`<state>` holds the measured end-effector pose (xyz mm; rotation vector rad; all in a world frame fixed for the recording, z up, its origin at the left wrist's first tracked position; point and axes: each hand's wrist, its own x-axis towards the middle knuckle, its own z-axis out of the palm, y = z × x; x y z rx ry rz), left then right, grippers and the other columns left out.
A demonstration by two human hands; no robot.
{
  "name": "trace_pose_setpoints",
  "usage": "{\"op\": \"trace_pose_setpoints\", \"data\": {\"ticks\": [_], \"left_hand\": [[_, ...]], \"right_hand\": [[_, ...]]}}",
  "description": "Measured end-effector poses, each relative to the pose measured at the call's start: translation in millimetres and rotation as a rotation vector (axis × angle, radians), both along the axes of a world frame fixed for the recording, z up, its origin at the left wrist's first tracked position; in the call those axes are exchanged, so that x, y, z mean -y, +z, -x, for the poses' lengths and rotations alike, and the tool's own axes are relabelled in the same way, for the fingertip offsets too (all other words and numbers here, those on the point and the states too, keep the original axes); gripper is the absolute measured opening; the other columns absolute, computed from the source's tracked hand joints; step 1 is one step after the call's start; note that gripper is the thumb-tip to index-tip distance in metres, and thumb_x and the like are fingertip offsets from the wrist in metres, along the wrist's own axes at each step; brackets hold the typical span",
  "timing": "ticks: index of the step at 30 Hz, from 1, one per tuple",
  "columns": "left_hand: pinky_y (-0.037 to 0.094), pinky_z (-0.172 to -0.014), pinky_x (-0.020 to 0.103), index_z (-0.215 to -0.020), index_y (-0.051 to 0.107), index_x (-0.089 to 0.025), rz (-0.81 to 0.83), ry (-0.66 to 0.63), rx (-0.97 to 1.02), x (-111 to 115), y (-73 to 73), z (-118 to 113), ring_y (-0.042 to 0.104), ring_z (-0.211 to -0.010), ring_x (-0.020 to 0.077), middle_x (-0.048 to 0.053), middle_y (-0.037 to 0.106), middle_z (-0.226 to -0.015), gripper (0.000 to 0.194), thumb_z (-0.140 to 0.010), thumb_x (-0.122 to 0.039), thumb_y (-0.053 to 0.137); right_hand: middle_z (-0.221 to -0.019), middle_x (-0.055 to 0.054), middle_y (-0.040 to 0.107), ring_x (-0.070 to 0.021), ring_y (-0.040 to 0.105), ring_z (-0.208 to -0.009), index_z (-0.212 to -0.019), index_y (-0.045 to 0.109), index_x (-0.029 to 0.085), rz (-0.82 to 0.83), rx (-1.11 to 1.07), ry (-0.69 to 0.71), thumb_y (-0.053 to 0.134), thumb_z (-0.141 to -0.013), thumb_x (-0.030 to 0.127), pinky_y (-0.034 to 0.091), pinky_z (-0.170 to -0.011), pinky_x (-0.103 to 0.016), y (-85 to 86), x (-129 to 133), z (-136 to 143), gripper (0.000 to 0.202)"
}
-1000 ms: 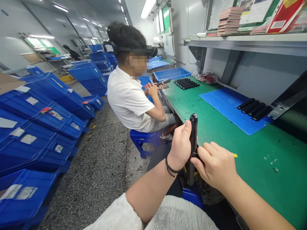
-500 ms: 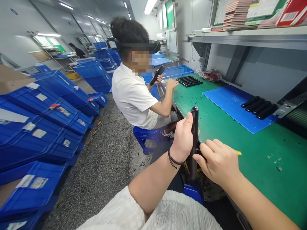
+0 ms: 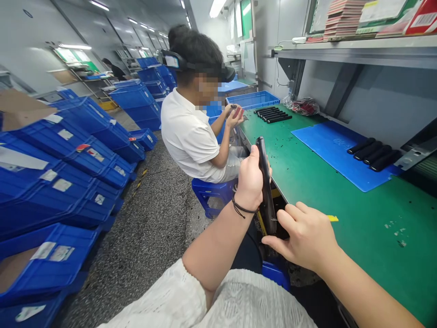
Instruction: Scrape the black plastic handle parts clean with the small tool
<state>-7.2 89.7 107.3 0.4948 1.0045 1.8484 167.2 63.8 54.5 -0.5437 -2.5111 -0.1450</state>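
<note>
My left hand [image 3: 251,177] is wrapped around a long black handle-shaped part [image 3: 268,196], thumb along its upper end. The part tilts slightly, its top leaning left, just off the table's near edge. At its lower end is my right hand [image 3: 303,234], fingers curled and thumb stretched beneath the part. A thin tip shows between these fingers and the part, and a yellow end [image 3: 332,218] sticks out behind the knuckles, apparently one slim tool; its middle is hidden by the hand.
Several black parts [image 3: 373,154] lie on a blue mat [image 3: 327,148] on the green table [image 3: 362,228]. More black parts [image 3: 272,115] lie farther back. A seated person [image 3: 191,123] is at the left, beside a blue bin [image 3: 254,99]. Stacked blue crates [image 3: 78,155] stand left.
The black part has moved left and up, its top now leaning left. My right hand has shifted slightly left, its thumb extended farther. The other person's hands have lowered and come together.
</note>
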Motion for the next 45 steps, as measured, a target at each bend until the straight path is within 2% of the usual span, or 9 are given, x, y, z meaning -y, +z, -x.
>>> {"op": "trace_pose_setpoints", "data": {"ticks": [13, 18, 21, 25, 30, 34, 38, 41, 45], "left_hand": [[0.014, -0.036, 0.020, -0.071, 0.038, -0.021, 0.145, 0.291, 0.408, -7.9, -20.4, 32.7, 0.026, -0.035, 0.0065, -0.009, 0.031, -0.052, 0.051, -0.113, -0.050, 0.032], [0.016, -0.038, 0.020, -0.072, 0.035, -0.021, 0.144, 0.347, 0.441, -6.2, -29.3, 47.6, 0.029, -0.036, 0.0066, -0.008, 0.032, -0.054, 0.052, -0.113, -0.052, 0.031], [0.016, -0.039, 0.021, -0.073, 0.035, -0.021, 0.135, 0.352, 0.459, -5.4, -35.9, 52.3, 0.029, -0.037, 0.0068, -0.008, 0.031, -0.056, 0.051, -0.112, -0.053, 0.033], [0.014, -0.040, 0.021, -0.073, 0.033, -0.022, 0.129, 0.328, 0.498, -5.1, -43.3, 53.5, 0.024, -0.038, 0.0068, -0.009, 0.028, -0.057, 0.050, -0.112, -0.052, 0.032], [0.014, -0.041, 0.021, -0.071, 0.030, -0.022, 0.087, 0.266, 0.541, -5.5, -42.2, 40.7, 0.021, -0.038, 0.0069, -0.009, 0.023, -0.055, 0.051, -0.112, -0.051, 0.030], [0.023, -0.042, 0.021, -0.071, 0.039, -0.021, 0.050, 0.156, 0.544, -7.7, -45.0, 21.5, 0.028, -0.039, 0.0078, -0.007, 0.031, -0.055, 0.052, -0.113, -0.050, 0.027], [0.054, -0.079, 0.029, -0.100, 0.063, -0.017, 0.073, 0.247, -0.004, 4.1, -58.3, 7.4, 0.069, -0.087, 0.0190, 0.009, 0.069, -0.095, 0.025, -0.105, -0.040, 0.055], [0.046, -0.110, 0.043, -0.124, 0.062, -0.021, -0.195, 0.543, -0.823, 28.5, -61.9, 1.6, 0.060, -0.130, 0.0284, 0.014, 0.065, -0.133, 0.034, -0.097, -0.043, 0.063], [0.047, -0.080, 0.041, -0.082, 0.058, -0.021, -0.575, 0.285, -1.402, 52.7, -53.5, -1.4, 0.063, -0.076, 0.0217, 0.007, 0.065, -0.077, 0.033, -0.106, -0.033, 0.038]], "right_hand": [[-0.061, 0.002, 0.043, -0.0162, 0.037, -0.062, -0.068, 0.048, 0.022, -0.210, -0.119, -0.115, 0.060, -0.106, 0.046, 0.023, -0.060, -0.035, -8.3, -1.7, 3.4, 0.046], [-0.085, -0.003, 0.062, -0.0169, 0.058, -0.071, -0.108, 0.064, 0.019, -0.018, 0.083, -0.265, 0.053, -0.106, 0.029, 0.027, -0.056, -0.031, -8.9, -16.7, -5.3, 0.015], [-0.084, 0.000, 0.061, -0.0131, 0.056, -0.058, -0.133, 0.062, 0.029, 0.064, 0.431, -0.358, 0.056, -0.081, -0.002, 0.016, -0.049, -0.030, -16.6, -26.2, -13.9, 0.061], [-0.078, 0.003, 0.061, -0.0152, 0.056, -0.050, -0.165, 0.033, 0.034, 0.186, 0.566, -0.419, 0.064, -0.070, -0.006, 0.012, -0.044, -0.030, -18.8, -30.2, -20.1, 0.107], [-0.096, -0.004, 0.070, -0.0179, 0.066, -0.074, -0.139, 0.056, 0.022, 0.457, -0.064, -0.087, 0.071, -0.097, 0.035, 0.043, -0.057, -0.027, 2.6, -12.8, -8.2, 0.047], [-0.076, 0.001, 0.058, -0.0121, 0.053, -0.064, -0.100, 0.061, 0.021, 0.375, -0.353, 0.062, 0.064, -0.102, 0.027, 0.040, -0.058, -0.025, 9.2, 0.9, 0.1, 0.008], [-0.070, 0.004, 0.050, -0.0093, 0.045, -0.059, -0.092, 0.057, 0.020, 0.276, -0.484, 0.015, 0.063, -0.099, 0.017, 0.035, -0.056, -0.024, 15.7, 1.7, -5.0, 0.010], [-0.069, 0.005, 0.049, -0.0084, 0.045, -0.058, -0.090, 0.057, 0.020, 0.328, -0.484, 0.039, 0.063, -0.100, 0.016, 0.035, -0.055, -0.023, 26.7, 5.3, -8.4, 0.012], [-0.072, 0.004, 0.050, -0.0093, 0.046, -0.060, -0.094, 0.056, 0.021, 0.426, -0.413, 0.118, 0.063, -0.102, 0.024, 0.037, -0.056, -0.023, 39.8, 15.8, -8.9, 0.012]]}}
